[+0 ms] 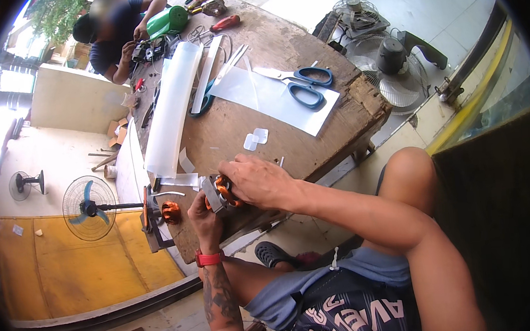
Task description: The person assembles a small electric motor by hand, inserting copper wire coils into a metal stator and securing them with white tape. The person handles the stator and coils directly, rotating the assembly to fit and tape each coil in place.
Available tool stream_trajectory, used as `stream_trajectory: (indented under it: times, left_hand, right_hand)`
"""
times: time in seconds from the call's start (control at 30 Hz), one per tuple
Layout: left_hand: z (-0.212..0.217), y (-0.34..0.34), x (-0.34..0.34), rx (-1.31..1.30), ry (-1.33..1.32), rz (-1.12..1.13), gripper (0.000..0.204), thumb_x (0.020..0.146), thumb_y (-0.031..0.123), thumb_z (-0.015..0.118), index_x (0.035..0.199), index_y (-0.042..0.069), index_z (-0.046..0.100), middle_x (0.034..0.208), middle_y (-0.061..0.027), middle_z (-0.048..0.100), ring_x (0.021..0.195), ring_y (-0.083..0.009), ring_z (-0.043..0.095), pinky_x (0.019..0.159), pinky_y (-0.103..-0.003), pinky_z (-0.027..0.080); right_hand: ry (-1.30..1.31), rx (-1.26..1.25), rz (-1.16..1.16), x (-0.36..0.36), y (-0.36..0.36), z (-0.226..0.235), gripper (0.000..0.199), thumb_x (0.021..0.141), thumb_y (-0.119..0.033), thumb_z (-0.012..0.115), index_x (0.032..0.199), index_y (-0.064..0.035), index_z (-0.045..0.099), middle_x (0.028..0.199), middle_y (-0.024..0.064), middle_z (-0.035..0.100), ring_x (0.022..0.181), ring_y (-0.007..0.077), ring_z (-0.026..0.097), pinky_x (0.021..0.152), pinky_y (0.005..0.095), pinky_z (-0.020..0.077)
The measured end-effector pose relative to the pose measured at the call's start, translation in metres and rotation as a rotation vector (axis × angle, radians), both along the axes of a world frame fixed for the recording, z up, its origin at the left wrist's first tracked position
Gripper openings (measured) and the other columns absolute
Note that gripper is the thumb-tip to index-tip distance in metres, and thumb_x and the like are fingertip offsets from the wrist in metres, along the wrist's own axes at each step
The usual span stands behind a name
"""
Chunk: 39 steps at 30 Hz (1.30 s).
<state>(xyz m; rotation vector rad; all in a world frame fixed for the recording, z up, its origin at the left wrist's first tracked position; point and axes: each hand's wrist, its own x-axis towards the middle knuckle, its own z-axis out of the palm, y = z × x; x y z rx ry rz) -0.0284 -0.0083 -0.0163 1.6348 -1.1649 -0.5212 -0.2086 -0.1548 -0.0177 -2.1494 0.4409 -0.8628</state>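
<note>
Near the table's front edge, a grey motor stator (213, 197) with orange copper windings is held between my two hands. My left hand (203, 219), below a red wristband, grips it from the lower left. My right hand (259, 181) reaches across from the right, its fingers curled over the stator's upper right side; some fingertips are hidden. A loose orange copper coil (171, 213) lies on the wood left of my left hand. Just beyond the hands are cut white strips (181, 180) and small white pieces with rounded corners (255, 139).
A roll of translucent film (176, 110) lies lengthwise on the wooden table (225, 131). Blue-handled scissors (306, 86) rest on a white sheet (285, 101). A red screwdriver (224, 23) lies farther off. Another person (112, 37) works at the far left. Fans (89, 207) stand around.
</note>
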Motion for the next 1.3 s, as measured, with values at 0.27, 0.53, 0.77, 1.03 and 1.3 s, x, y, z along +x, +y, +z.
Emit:
stream_trajectory:
  times: [0.27,0.53,0.77,1.03,1.3]
  left_hand:
    - [0.007,-0.002,0.005,0.042,0.093,-0.032,0.035,0.091,-0.011,0.067,0.125,-0.007,0.07,0.11,-0.0043,0.075,0.098,-0.01,0.07,0.087,-0.026,0.056]
    - [0.001,-0.002,0.0,0.023,0.063,0.013,0.034,0.088,-0.011,0.069,0.122,-0.006,0.073,0.106,-0.0036,0.077,0.096,-0.0096,0.07,0.086,-0.025,0.056]
    - [0.003,0.014,-0.013,-0.065,-0.161,0.094,0.034,0.088,-0.007,0.069,0.122,-0.005,0.07,0.135,-0.0175,0.066,0.121,-0.0246,0.065,0.102,-0.035,0.052]
    - [0.023,0.037,-0.032,0.145,-0.891,-0.069,0.057,0.077,0.021,0.087,0.126,-0.001,0.066,0.133,-0.0198,0.064,0.13,-0.0415,0.055,0.112,-0.05,0.043]
    - [0.028,0.014,-0.02,0.148,-0.724,-0.056,0.053,0.072,0.024,0.092,0.116,0.002,0.072,0.116,-0.013,0.073,0.115,-0.035,0.063,0.103,-0.046,0.046]
  right_hand:
    - [-0.036,-0.042,-0.025,-0.001,-0.005,-0.005,0.021,0.089,-0.01,0.064,0.107,0.0003,0.064,0.101,0.0181,0.072,0.103,0.0362,0.065,0.094,0.0462,0.0528]
    - [0.083,0.023,-0.008,0.007,-0.007,0.006,0.02,0.087,-0.011,0.066,0.102,0.0027,0.065,0.094,0.0186,0.072,0.102,0.0381,0.066,0.091,0.0481,0.0536]
    - [0.067,-0.071,0.024,-0.023,-0.009,0.01,0.033,0.093,-0.013,0.064,0.123,-0.0004,0.064,0.118,0.0196,0.068,0.113,0.0378,0.063,0.102,0.0462,0.0503]
    - [0.173,-0.867,0.071,-0.046,-0.002,-0.008,0.043,0.1,-0.019,0.052,0.137,-0.0008,0.063,0.143,0.0184,0.062,0.135,0.0313,0.058,0.123,0.0448,0.0382]
    - [0.174,-0.557,0.211,-0.034,-0.012,-0.007,0.04,0.096,-0.018,0.061,0.131,-0.0011,0.068,0.139,0.0162,0.066,0.133,0.0292,0.06,0.126,0.0475,0.0337]
